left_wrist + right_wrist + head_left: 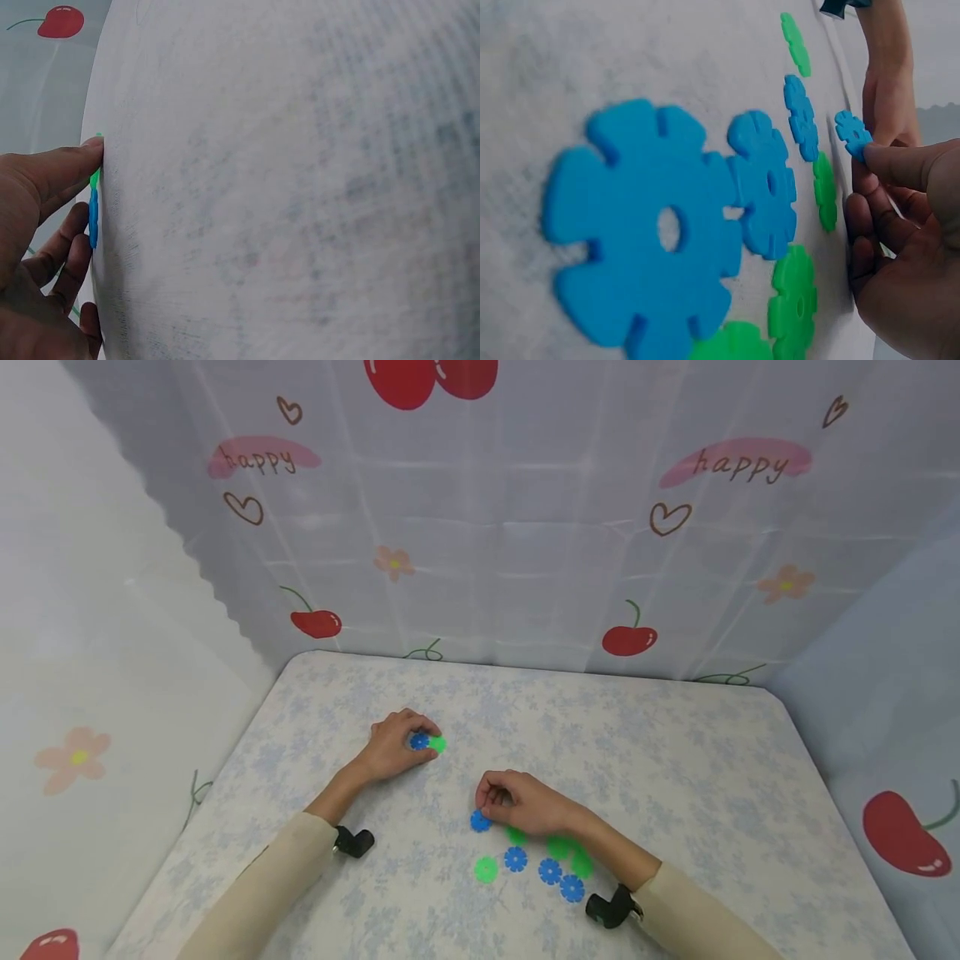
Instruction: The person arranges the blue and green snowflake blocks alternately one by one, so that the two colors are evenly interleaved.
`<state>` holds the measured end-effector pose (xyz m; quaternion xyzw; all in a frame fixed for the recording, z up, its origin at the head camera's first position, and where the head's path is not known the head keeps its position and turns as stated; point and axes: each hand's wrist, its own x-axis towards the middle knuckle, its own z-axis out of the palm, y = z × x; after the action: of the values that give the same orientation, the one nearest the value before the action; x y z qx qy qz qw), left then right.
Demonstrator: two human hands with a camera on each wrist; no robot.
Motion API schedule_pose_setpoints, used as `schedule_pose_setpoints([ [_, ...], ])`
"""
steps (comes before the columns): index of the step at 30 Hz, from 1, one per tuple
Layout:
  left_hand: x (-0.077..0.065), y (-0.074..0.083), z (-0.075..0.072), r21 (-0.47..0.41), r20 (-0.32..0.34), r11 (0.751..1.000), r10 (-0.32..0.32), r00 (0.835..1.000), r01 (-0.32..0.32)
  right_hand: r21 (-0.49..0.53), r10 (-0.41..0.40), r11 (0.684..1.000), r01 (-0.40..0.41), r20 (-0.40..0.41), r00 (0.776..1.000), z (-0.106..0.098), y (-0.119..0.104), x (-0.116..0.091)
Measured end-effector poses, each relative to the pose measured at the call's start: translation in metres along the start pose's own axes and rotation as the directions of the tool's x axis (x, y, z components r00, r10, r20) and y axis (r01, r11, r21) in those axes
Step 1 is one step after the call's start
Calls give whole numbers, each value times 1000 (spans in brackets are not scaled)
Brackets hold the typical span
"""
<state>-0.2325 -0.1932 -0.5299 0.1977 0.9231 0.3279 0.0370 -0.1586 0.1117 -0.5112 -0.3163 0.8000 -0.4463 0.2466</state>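
Note:
Toward the far left of the table, my left hand (pixel 388 752) curls its thumb and fingers round a blue slotted snowflake disc (pixel 419 741) and a green snowflake disc (pixel 438 744). These two lie edge to edge, flat near the cloth; whether they interlock I cannot tell. In the left wrist view the thumb covers part of the green disc (pixel 94 180), with fingertips at the blue disc (pixel 94 219). Nearer the middle, my right hand (pixel 528 803) pinches another blue snowflake disc (pixel 480 821) by its edge between thumb and fingers, tilted in the right wrist view.
Loose discs lie in front of and under the right forearm, among them a green one (pixel 486 870), a blue one (pixel 515 859) and two touching blue ones, the nearer (pixel 572 888) beside the right wrist's black camera (pixel 611 907). A flowered cloth covers the table (pixel 675 760); printed curtains (pixel 480 527) surround it.

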Motion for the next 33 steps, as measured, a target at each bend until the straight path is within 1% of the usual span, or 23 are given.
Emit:
schedule_pose_setpoints([
  [5,1,-1,0,0,0,1000,-4,1000,4,-9,9,1000,-9,-7,1000,-2,2,6],
  [17,1,-3,0,-2,-3,1000,3,1000,-3,-9,-23,1000,22,-45,999,-5,8,20],
  [22,0,-5,0,0,-4,1000,2,1000,-2,-27,-14,1000,13,-59,998,-6,10,28],
  [29,1,-7,0,9,2,1000,-7,1000,7,-17,-3,1000,2,-46,999,-15,11,38],
  [33,2,-8,0,15,6,1000,-6,1000,6,-31,-9,999,8,-48,999,-18,11,42],
])
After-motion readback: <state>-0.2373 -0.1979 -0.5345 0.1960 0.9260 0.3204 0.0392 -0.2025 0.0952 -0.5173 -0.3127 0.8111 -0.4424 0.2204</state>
